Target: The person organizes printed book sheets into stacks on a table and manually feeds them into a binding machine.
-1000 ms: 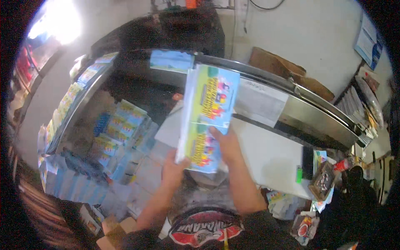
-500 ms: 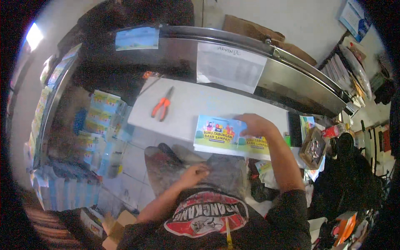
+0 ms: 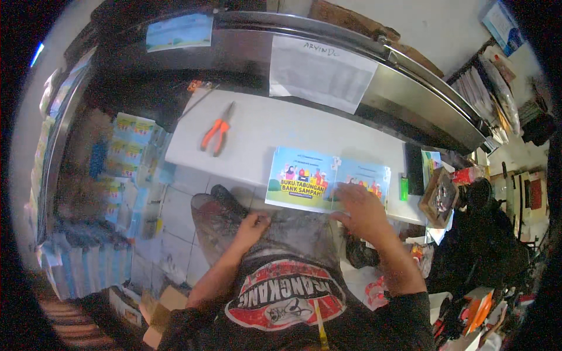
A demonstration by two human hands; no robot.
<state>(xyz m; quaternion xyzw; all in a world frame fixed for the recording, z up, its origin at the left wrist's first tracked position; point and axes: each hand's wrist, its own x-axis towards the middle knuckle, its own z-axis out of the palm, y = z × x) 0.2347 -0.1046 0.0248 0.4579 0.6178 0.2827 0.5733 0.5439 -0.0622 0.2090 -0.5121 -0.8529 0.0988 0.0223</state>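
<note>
A printed cover sheet (image 3: pixel 301 181), blue and green with cartoon figures on both halves, lies at the near edge of the white tabletop (image 3: pixel 257 128). My right hand (image 3: pixel 364 213) rests over the lower part of its right half, fingers stretched out and thumb apart. My left hand (image 3: pixel 253 228) is above my lap, left of the sheet and apart from it. Its fingers are curled in, and nothing shows in them. Pliers with orange handles (image 3: pixel 216 136) lie farther left on the tabletop.
A green lighter (image 3: pixel 404 187), a black flat object (image 3: pixel 414 168) and a wooden box of small pieces (image 3: pixel 439 198) are at the right. A metal rail (image 3: pixel 304 24) with taped papers runs behind. Printed stacks (image 3: pixel 132 152) stand on the left.
My right hand has come from the sheet's far edge toward its near edge, its fingers now spread over it. My left hand has shifted slightly left. The view has tilted a little.
</note>
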